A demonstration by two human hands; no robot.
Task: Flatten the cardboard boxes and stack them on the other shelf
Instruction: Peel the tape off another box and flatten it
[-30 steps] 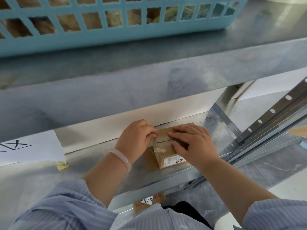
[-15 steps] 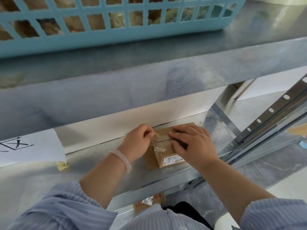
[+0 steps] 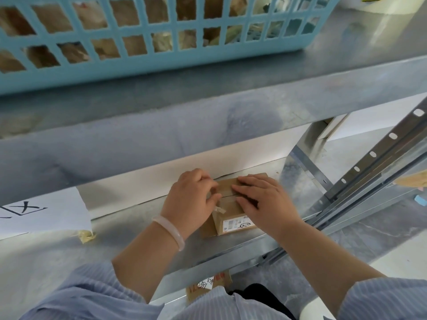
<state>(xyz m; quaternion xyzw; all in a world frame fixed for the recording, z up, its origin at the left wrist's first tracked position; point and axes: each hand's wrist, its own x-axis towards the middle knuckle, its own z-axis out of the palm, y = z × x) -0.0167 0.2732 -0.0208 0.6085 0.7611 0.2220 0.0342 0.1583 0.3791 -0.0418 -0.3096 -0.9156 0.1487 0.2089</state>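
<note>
A small brown cardboard box (image 3: 231, 221) with a white barcode label on its near side stands on the metal shelf (image 3: 129, 225). My left hand (image 3: 191, 195) rests on the box's left top edge, its fingers pinching a strip of clear tape (image 3: 218, 210) that curls off the top seam. My right hand (image 3: 265, 202) lies flat on the right half of the box top, fingers spread, pressing it down. The far part of the box is hidden under both hands.
A blue plastic basket (image 3: 161, 63) holding cardboard sits on the upper shelf (image 3: 254, 105) just above. A white paper sheet (image 3: 44, 211) is taped at the left. Another box (image 3: 208, 285) with red writing shows below. A slotted steel upright (image 3: 374, 158) runs along the right.
My left hand drew back to the left, peeling tape off the seam, then came back onto the box top edge. The right hand has stayed pressed on the box.
</note>
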